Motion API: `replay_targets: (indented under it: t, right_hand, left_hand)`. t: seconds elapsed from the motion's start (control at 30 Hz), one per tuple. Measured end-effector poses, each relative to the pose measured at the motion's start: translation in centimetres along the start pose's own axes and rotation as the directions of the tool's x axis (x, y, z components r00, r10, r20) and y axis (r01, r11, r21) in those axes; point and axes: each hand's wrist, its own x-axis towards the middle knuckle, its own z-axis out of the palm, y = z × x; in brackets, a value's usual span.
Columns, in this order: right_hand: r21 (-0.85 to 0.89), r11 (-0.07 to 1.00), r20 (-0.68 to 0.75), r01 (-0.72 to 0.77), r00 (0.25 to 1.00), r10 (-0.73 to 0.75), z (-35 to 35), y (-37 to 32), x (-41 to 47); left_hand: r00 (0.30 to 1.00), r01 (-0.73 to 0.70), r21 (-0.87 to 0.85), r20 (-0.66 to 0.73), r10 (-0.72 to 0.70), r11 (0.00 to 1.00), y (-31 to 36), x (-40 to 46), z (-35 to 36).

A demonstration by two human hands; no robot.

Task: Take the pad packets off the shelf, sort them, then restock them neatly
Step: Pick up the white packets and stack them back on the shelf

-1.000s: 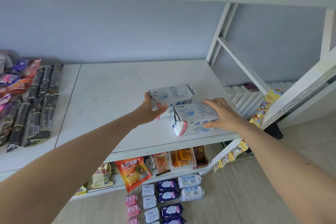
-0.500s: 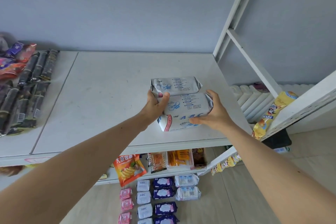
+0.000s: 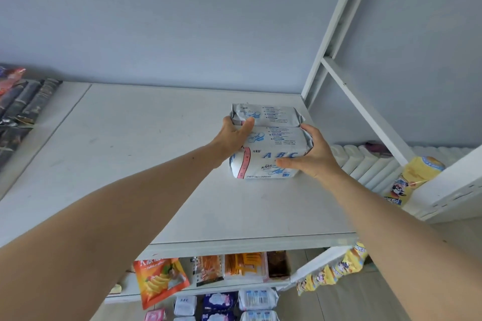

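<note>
Two white-and-blue pad packets lie on the white top shelf (image 3: 156,164), near its right end. The near pad packet (image 3: 271,156) touches the far pad packet (image 3: 271,114) behind it. My left hand (image 3: 232,135) holds the near packet's left end, thumb curled over the top where the two packets meet. My right hand (image 3: 313,156) grips the right end, thumb along the front face and fingers over the top. On the floor below lie several more pad packets (image 3: 221,305), white, purple and pink, in rows.
Dark snack packs (image 3: 23,112) fill the shelf's left part. A white upright with a diagonal brace (image 3: 365,109) stands at the right. Snack bags (image 3: 159,281) sit on the lower shelf. Yellow packets (image 3: 412,177) hang on the neighbouring rack.
Both hands have pushed the near packet back across the shelf until it rests against the far one. The camera has tilted up.
</note>
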Motion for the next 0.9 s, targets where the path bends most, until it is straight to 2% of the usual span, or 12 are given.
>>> replay_targets:
  t: [0.27,0.43,0.67,0.9]
  right_hand:
    - [-0.008,1.0,-0.011,0.025,1.0,-0.025,-2.1,1.0,5.8]
    - [-0.033,0.998,0.003,0.058,0.998,-0.058,-2.5,1.2,8.5]
    - [-0.061,0.995,0.02,0.078,0.997,-0.077,-3.2,1.2,9.8]
    - [-0.103,0.992,0.026,0.067,0.998,-0.065,-3.4,1.1,9.5]
  left_hand:
    - [1.0,0.013,0.122,-0.01,-0.012,0.992,1.9,6.2,1.5]
    - [0.999,0.002,0.143,-0.04,0.004,0.99,0.1,12.6,1.7]
    - [0.998,-0.026,0.157,-0.048,0.034,0.987,2.4,9.8,2.4]
    - [0.999,0.011,0.192,-0.038,-0.003,0.981,2.7,9.4,2.2]
